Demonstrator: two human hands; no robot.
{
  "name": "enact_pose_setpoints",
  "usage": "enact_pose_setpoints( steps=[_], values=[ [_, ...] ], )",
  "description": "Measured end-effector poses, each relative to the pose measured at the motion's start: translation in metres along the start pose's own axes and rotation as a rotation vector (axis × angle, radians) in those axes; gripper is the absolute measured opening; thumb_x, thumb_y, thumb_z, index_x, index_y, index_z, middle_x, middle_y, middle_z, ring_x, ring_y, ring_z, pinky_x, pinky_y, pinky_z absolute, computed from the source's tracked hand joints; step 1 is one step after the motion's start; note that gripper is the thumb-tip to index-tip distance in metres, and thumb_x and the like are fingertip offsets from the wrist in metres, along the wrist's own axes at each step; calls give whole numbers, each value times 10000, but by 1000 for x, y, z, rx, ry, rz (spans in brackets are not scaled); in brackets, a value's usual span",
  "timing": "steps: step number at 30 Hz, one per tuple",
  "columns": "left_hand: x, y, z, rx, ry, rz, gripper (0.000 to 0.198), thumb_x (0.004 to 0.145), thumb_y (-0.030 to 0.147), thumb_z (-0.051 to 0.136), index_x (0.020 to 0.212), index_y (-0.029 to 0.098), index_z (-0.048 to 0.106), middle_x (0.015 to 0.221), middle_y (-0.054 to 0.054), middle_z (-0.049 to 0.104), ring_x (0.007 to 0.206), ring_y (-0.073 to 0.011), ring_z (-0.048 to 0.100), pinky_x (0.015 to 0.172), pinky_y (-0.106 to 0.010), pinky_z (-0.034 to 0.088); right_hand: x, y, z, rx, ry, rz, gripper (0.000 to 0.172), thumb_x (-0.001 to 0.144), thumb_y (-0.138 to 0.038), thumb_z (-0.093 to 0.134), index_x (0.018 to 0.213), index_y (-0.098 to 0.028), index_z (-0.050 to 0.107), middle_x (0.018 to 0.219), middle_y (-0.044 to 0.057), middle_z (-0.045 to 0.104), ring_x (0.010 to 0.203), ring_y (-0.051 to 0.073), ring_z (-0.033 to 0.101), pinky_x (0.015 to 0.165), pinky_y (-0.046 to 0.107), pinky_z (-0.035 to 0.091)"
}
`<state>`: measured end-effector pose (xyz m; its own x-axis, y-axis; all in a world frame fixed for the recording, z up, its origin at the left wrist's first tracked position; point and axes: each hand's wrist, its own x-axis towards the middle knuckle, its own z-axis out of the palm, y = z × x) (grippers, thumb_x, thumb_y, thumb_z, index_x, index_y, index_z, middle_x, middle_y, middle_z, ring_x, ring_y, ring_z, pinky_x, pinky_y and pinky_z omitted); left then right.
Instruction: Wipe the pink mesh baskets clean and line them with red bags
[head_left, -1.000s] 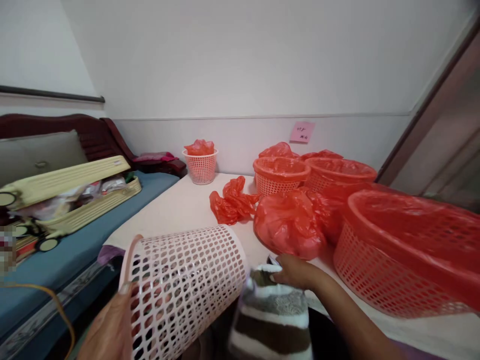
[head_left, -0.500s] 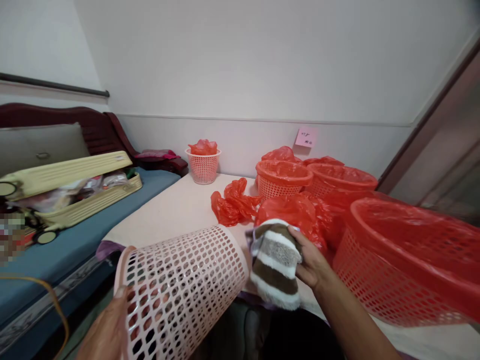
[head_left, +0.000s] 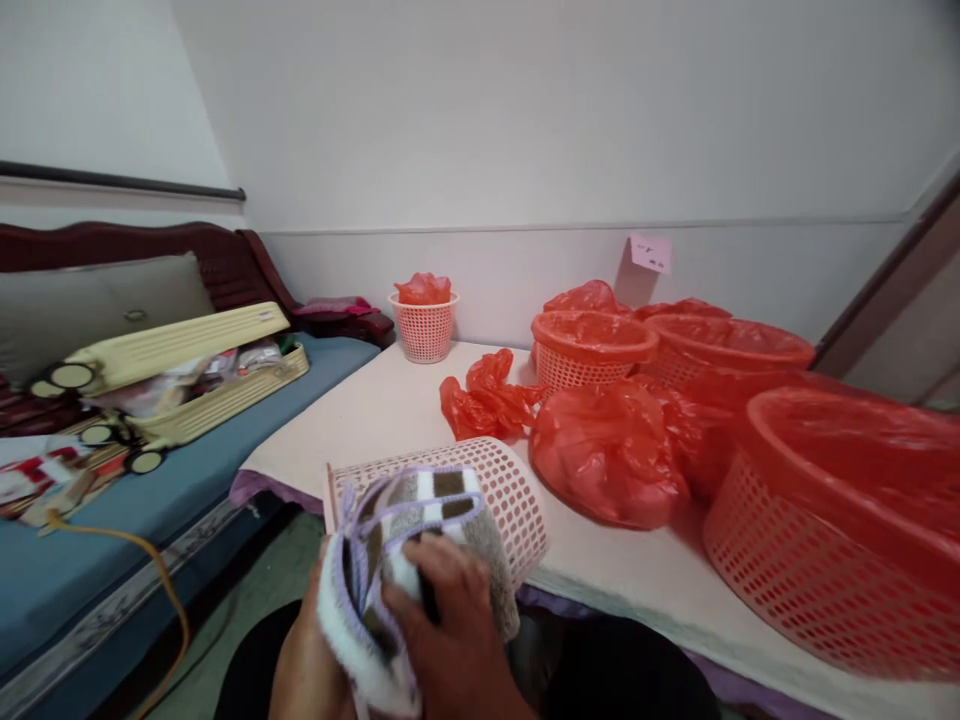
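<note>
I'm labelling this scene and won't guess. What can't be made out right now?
In the head view:
Left hand: fingers hidden behind the striped cloth.
Tipped pale pink basket: mouth mostly hidden by the cloth.
Pink note: writing too small and blurred.
Largest red basket: right side cut off by the right edge.

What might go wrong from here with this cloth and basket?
The pink basket lies on its side at the front edge of the table, so it might roll off. The striped cloth, bunched under the right hand, may snag on the basket's holes. The cloth partly covers the left hand, so a weak hold there could go unnoticed.
</note>
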<state>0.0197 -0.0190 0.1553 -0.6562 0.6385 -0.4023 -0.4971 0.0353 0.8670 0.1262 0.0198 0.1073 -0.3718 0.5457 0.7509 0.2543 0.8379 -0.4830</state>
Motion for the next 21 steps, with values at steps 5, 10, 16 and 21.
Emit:
enact_pose_setpoints(
  steps=[5,10,16,21],
  values=[
    [-8,-3,15,-141,-127,-187,498,871,543,558,1222,205,663,1010,-66,781,1068,-289,696,933,-427,567,12,32,-28,-192,-101,-65,638,635,-248,631,1264,-214,537,1377,159,455,1296,412,392,1012,631,321],
    [-14,-7,18,-207,-151,-252,623,862,618,527,1357,241,565,1077,-101,767,1127,-319,667,984,-489,530,12,94,-48,-349,142,155,484,716,-157,522,1196,-131,580,1284,194,504,1229,371,453,1003,604,364],
    [-20,-4,28,-186,-117,-220,616,888,577,521,1404,240,511,1083,-103,764,1149,-295,656,1024,-480,499,3,136,-75,-34,239,625,482,803,-276,509,1263,-143,561,1198,146,584,1128,304,580,980,483,463],
    [-10,-3,36,-228,-206,-93,437,956,432,462,1312,222,605,941,-79,785,1023,-261,715,988,-450,530,-16,71,-45,84,185,288,455,810,-256,563,1264,-235,543,1230,96,597,1145,284,579,961,439,479]
  ],
)
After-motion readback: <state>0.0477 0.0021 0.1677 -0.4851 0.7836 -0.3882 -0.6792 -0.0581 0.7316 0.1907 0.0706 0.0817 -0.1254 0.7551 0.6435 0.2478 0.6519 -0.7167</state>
